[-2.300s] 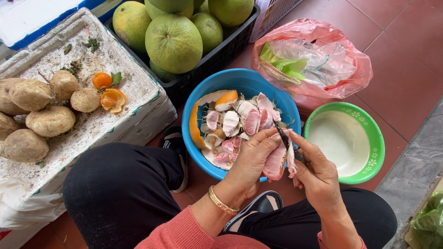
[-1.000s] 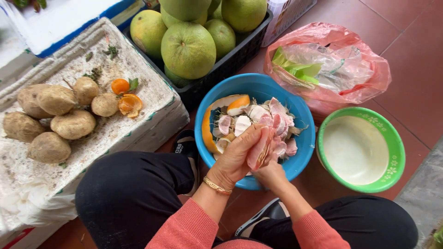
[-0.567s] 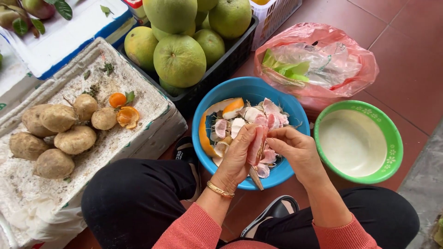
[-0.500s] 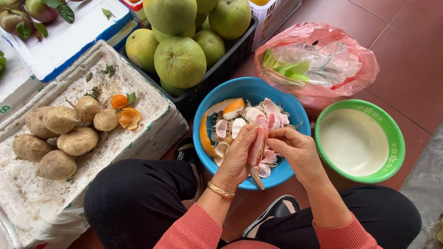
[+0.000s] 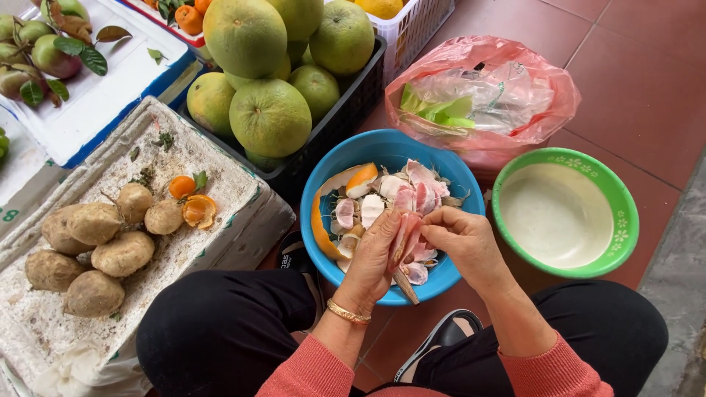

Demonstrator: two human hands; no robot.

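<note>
1. The left hand (image 5: 376, 254) holds a pink pomelo segment (image 5: 406, 237) upright, fingers curled around its back, over the near rim of the blue bowl (image 5: 323, 176).
2. The right hand (image 5: 465, 241) now pinches the top edge of the segment between thumb and forefinger; a second ago both hands were closed together around it.
3. A knife tip (image 5: 406, 285) points out just below the grip; I cannot tell which hand keeps it.
4. Behind the grip, peeled pieces and peel lie in the bowl.
5. To the right of the grip, the green bowl (image 5: 625, 220) has nothing in it.
6. My judgement: the membrane is being pulled off, and the peeling is in progress.
</note>
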